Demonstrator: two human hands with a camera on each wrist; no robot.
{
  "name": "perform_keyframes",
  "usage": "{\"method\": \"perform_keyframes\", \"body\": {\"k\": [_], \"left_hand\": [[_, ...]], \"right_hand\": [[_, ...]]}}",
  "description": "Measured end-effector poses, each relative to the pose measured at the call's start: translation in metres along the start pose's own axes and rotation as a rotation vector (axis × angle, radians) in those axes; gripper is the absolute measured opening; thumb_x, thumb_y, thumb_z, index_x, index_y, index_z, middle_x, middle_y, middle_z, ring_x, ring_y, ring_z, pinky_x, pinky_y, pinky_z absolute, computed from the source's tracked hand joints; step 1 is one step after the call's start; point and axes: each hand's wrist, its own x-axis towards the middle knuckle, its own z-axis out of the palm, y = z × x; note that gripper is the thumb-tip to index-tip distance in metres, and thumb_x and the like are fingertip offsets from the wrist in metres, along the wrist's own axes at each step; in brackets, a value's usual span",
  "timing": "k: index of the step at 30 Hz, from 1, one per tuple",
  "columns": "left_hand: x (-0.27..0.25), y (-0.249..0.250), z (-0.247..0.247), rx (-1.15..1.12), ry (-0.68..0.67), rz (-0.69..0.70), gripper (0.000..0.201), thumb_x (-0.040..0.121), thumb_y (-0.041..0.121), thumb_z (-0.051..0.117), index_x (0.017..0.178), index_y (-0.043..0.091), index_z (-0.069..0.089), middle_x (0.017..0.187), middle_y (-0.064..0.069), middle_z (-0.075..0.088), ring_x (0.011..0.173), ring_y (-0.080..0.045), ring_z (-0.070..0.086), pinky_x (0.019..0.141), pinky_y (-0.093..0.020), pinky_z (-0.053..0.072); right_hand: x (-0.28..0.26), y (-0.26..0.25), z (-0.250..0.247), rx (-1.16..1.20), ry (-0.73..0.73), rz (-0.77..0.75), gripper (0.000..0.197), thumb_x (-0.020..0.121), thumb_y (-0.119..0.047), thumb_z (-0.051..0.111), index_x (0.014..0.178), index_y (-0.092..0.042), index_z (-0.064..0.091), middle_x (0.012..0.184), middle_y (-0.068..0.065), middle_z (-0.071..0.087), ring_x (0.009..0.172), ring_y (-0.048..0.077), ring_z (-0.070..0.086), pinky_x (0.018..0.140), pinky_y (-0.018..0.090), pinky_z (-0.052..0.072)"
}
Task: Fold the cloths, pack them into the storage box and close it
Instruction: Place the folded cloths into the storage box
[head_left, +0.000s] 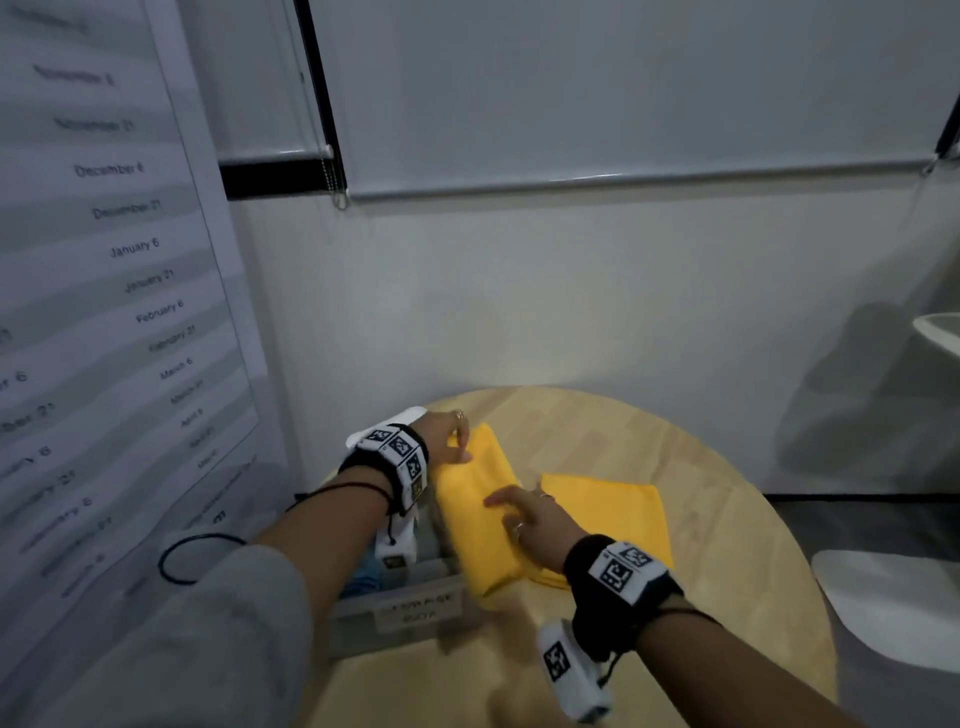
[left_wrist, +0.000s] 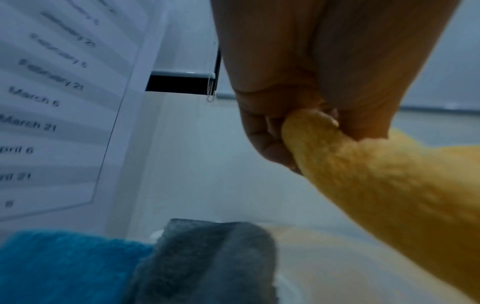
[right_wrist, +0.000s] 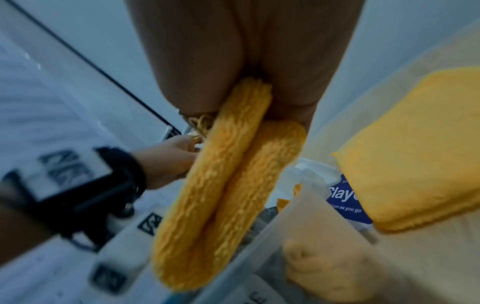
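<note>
A folded yellow cloth (head_left: 475, 514) is held up over the right rim of the clear storage box (head_left: 358, 623). My left hand (head_left: 449, 439) pinches its far end (left_wrist: 309, 131) between thumb and fingers. My right hand (head_left: 530, 522) grips its near end (right_wrist: 241, 148), fingers curled round the doubled fold. A blue cloth (left_wrist: 64, 267) and a grey cloth (left_wrist: 207, 261) lie inside the box below. A second folded yellow cloth (head_left: 608, 512) lies flat on the round wooden table (head_left: 727, 519), right of my hands; it shows in the right wrist view (right_wrist: 415, 148).
The box bears a paper label (head_left: 421, 608) on its front wall and stands at the table's left edge, close to a wall with a printed date sheet (head_left: 104, 312). A white chair seat (head_left: 893, 603) is at the right. A blue-labelled packet (right_wrist: 342, 197) lies by the box.
</note>
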Motion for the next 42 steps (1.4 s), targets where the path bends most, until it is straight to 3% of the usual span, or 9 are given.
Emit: {"method": "perform_keyframes", "body": {"k": [3,7,15,21,27,32,38,40,42], "left_hand": [[0.02,-0.012,-0.001,0.071,-0.157,0.052,0.006,0.083,0.023,0.067,0.087,0.024,0.071,0.107,-0.006,0.067,0.1,-0.022,0.06,0.09,-0.029,0.045],[0.032,-0.012,0.004,0.193,-0.368,0.072,0.043,0.077,0.035,0.075,0.117,0.023,0.063,0.127,-0.006,0.053,0.118,-0.022,0.05,0.093,-0.028,0.039],[0.029,0.004,0.044,0.851,-0.275,0.197,0.077,0.076,0.058,0.066,0.135,0.015,0.043,0.133,-0.012,0.041,0.123,-0.03,0.04,0.098,-0.043,0.038],[0.014,0.011,0.042,0.754,-0.214,0.124,0.055,0.084,0.043,0.061,0.129,0.012,0.049,0.135,-0.011,0.036,0.124,-0.03,0.037,0.098,-0.041,0.037],[0.004,0.017,0.062,0.416,-0.384,0.158,0.058,0.089,0.05,0.054,0.117,-0.001,0.056,0.095,-0.015,0.056,0.087,-0.027,0.053,0.078,-0.038,0.043],[0.008,0.0,0.098,0.504,-0.433,0.01,0.093,0.086,0.058,0.052,0.151,0.017,-0.001,0.158,-0.009,0.007,0.142,-0.033,0.022,0.111,-0.05,0.026],[0.017,0.017,0.096,0.669,-0.454,0.036,0.097,0.078,0.029,0.075,0.151,0.019,0.012,0.157,-0.003,0.017,0.142,-0.023,0.025,0.094,-0.026,0.033],[0.016,0.017,0.098,0.794,-0.472,0.057,0.106,0.077,0.044,0.073,0.151,0.022,-0.001,0.159,-0.004,0.0,0.145,-0.028,0.011,0.109,-0.046,0.03],[0.018,0.017,0.075,0.559,-0.552,0.096,0.087,0.084,0.048,0.064,0.149,0.015,0.018,0.156,-0.01,0.018,0.14,-0.031,0.026,0.111,-0.047,0.029]], "right_hand": [[0.027,0.007,0.011,-0.146,-0.035,0.044,0.04,0.099,-0.01,0.033,0.135,-0.024,0.045,0.126,0.016,0.043,0.105,0.029,0.049,0.078,0.026,0.035],[0.048,0.012,0.02,-0.254,-0.065,0.058,0.039,0.1,-0.014,0.034,0.138,-0.021,0.041,0.13,0.017,0.042,0.117,0.03,0.046,0.086,0.027,0.036],[0.033,0.01,0.031,-0.802,0.018,-0.047,0.05,0.101,-0.038,0.022,0.137,-0.011,0.043,0.159,0.005,-0.007,0.146,0.029,0.0,0.115,0.047,0.009],[0.002,-0.004,0.016,-0.779,0.013,-0.355,0.047,0.082,-0.049,0.032,0.095,-0.029,0.073,0.114,-0.003,0.068,0.102,0.013,0.065,0.085,0.023,0.053],[-0.017,0.006,0.034,-0.896,-0.121,-0.323,0.063,0.092,-0.045,0.018,0.096,-0.012,0.071,0.093,0.007,0.071,0.093,0.022,0.066,0.1,0.043,0.045],[0.003,-0.014,0.036,-0.888,-0.325,-0.202,0.048,0.094,-0.041,0.04,0.11,0.0,0.06,0.099,0.018,0.06,0.105,0.034,0.053,0.117,0.055,0.002],[0.021,-0.008,0.042,-0.83,-0.424,-0.121,0.044,0.093,-0.046,0.041,0.075,-0.007,0.052,0.063,0.007,0.041,0.057,0.02,0.034,0.11,0.05,0.027],[0.021,-0.003,0.044,-0.812,-0.397,-0.12,0.044,0.094,-0.045,0.041,0.092,-0.004,0.056,0.072,0.011,0.052,0.066,0.025,0.046,0.109,0.046,0.029],[0.019,0.002,0.044,-0.806,-0.301,-0.16,0.048,0.095,-0.044,0.04,0.112,-0.001,0.055,0.097,0.017,0.061,0.091,0.033,0.056,0.109,0.046,0.028]]}}
